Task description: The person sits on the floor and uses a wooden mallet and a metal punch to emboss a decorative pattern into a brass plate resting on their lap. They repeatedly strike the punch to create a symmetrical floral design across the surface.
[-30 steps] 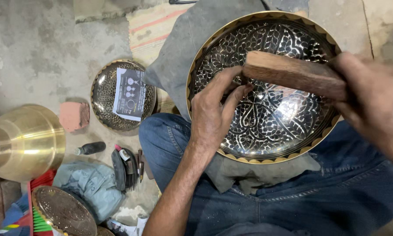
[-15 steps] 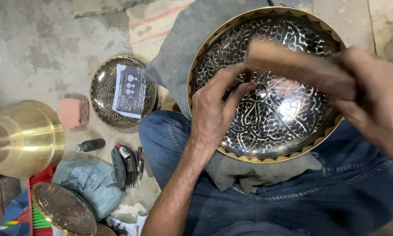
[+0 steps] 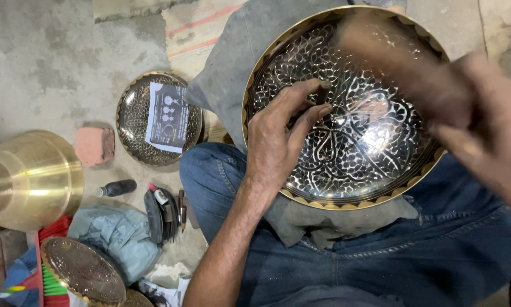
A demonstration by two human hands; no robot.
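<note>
A large round engraved metal plate (image 3: pixel 346 170) with a scalloped brass rim rests on a grey cloth over my lap. My left hand (image 3: pixel 278 136) lies on the plate's left part, fingers pinched on a thin dark tool whose tip touches the engraved surface. My right hand (image 3: pixel 488 131), blurred with motion, grips a brown wooden block (image 3: pixel 397 62) raised over the plate's upper right.
On the concrete floor to the left lie a smaller engraved plate (image 3: pixel 131 122) with a paper on it, a pink block (image 3: pixel 93 146), a brass vessel (image 3: pixel 28 179), a small dark bottle (image 3: pixel 114 188), a bundle of tools (image 3: pixel 163 209) and another engraved dish (image 3: pixel 82 272).
The wooden block in my right hand has swung up and to the right and is now blurred. My left hand has stayed on the plate.
</note>
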